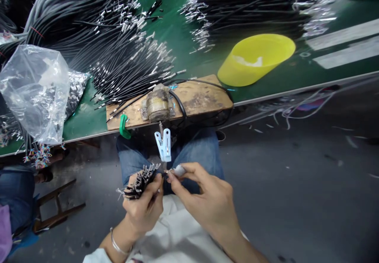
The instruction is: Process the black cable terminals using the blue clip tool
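Observation:
My left hand (145, 206) is wrapped round a bundle of black cables (140, 182) whose silvery ends stick up. The fingers of my right hand (204, 200) are closed in a pinch at the tip of one cable held out from the left hand. A grey cover (179, 171) sits on a right fingertip. Just beyond both hands, a light blue clothespin (164, 144) is fixed to the shaft of a small motor (158, 104). The motor is mounted on a wooden board (201, 97) at the table edge.
Piles of black cables (118, 69) lie on the green table (168, 34), with another pile (251, 6) farther right. A yellow container (237, 71) leans near the edge. Left are a plastic bag (35, 85) and a green clamp (124, 127). A wooden stool (59, 207) stands beside another person's leg.

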The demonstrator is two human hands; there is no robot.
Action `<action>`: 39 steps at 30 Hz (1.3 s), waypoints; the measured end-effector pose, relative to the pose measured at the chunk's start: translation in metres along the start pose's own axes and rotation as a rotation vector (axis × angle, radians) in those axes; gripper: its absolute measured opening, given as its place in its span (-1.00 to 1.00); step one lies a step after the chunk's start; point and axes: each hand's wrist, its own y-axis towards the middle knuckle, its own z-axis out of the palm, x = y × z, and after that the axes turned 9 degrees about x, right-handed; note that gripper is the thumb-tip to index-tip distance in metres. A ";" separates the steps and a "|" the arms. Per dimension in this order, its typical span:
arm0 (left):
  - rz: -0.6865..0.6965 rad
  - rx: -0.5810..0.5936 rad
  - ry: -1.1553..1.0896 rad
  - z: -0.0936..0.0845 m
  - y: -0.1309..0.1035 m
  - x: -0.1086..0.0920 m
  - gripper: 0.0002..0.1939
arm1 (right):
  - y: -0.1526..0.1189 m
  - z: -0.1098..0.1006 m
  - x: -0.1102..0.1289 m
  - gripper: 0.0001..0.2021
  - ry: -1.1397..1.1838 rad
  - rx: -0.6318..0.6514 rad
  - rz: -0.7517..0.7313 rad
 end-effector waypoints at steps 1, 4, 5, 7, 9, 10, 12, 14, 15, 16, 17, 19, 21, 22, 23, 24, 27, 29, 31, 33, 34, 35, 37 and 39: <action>-0.012 0.003 -0.010 0.000 0.001 -0.002 -0.77 | 0.000 0.001 0.000 -0.90 -0.003 -0.019 -0.005; -0.058 0.027 -0.059 -0.001 0.008 -0.010 -0.83 | -0.001 0.005 0.001 -0.91 0.047 -0.107 0.053; -0.078 0.042 -0.081 -0.001 0.011 -0.012 -0.86 | 0.000 0.006 0.000 -0.92 0.111 -0.127 0.098; -0.124 0.076 -0.125 -0.003 0.018 -0.017 -0.89 | 0.002 0.008 -0.002 -0.90 0.322 -0.115 0.218; -0.170 0.114 -0.171 -0.005 0.023 -0.019 -0.86 | 0.006 0.009 -0.007 -0.87 0.592 -0.016 0.347; -0.189 0.133 -0.196 -0.005 0.024 -0.019 -0.84 | 0.008 0.010 -0.011 -0.85 0.716 0.049 0.403; -0.220 0.172 -0.255 -0.006 0.026 -0.018 -0.78 | 0.013 0.011 -0.018 -0.83 0.892 0.139 0.470; -0.242 0.209 -0.314 -0.006 0.026 -0.016 -0.72 | 0.015 0.011 -0.024 -0.85 0.953 0.162 0.464; -0.250 0.223 -0.341 -0.006 0.026 -0.016 -0.70 | 0.016 0.011 -0.026 -0.87 0.952 0.181 0.427; -0.258 0.233 -0.364 -0.006 0.026 -0.015 -0.68 | 0.016 0.010 -0.027 -0.89 0.931 0.215 0.364; -0.265 0.241 -0.385 -0.006 0.026 -0.015 -0.68 | 0.016 0.008 -0.027 -0.91 0.890 0.249 0.292; -0.273 0.252 -0.418 -0.007 0.027 -0.013 -0.66 | 0.014 0.006 -0.025 -0.94 0.766 0.269 0.156; -0.270 0.258 -0.435 -0.007 0.027 -0.012 -0.64 | 0.013 0.004 -0.024 -0.90 0.686 0.226 0.092; -0.261 0.257 -0.435 -0.007 0.028 -0.011 -0.64 | 0.012 0.004 -0.024 -0.88 0.703 0.222 0.097; -0.250 0.249 -0.428 -0.007 0.029 -0.010 -0.67 | 0.012 0.004 -0.024 -0.86 0.764 0.247 0.116; -0.234 0.234 -0.415 -0.008 0.029 -0.009 -0.70 | 0.013 0.005 -0.025 -0.83 0.859 0.302 0.148; -0.170 0.164 -0.362 -0.010 0.032 -0.009 -0.88 | 0.016 0.008 -0.029 -0.71 1.185 0.518 0.334; -0.118 0.118 -0.335 -0.012 0.033 -0.011 -0.96 | 0.021 0.010 -0.030 -0.66 1.319 0.622 0.463; -0.064 0.074 -0.313 -0.013 0.033 -0.013 -0.97 | 0.029 0.011 -0.031 -0.66 1.348 0.659 0.554; -0.010 0.018 -0.288 -0.015 0.032 -0.014 -0.95 | 0.040 0.010 -0.031 -0.70 1.329 0.585 0.594; 0.014 -0.014 -0.273 -0.015 0.031 -0.014 -0.93 | 0.047 0.010 -0.030 -0.70 1.321 0.517 0.594; 0.038 -0.047 -0.260 -0.016 0.031 -0.014 -0.91 | 0.053 0.009 -0.029 -0.69 1.318 0.448 0.582; 0.084 -0.107 -0.235 -0.017 0.030 -0.014 -0.88 | 0.065 0.008 -0.024 -0.62 1.322 0.361 0.533; 0.124 -0.159 -0.212 -0.017 0.031 -0.013 -0.85 | 0.075 0.009 -0.017 -0.56 1.332 0.357 0.496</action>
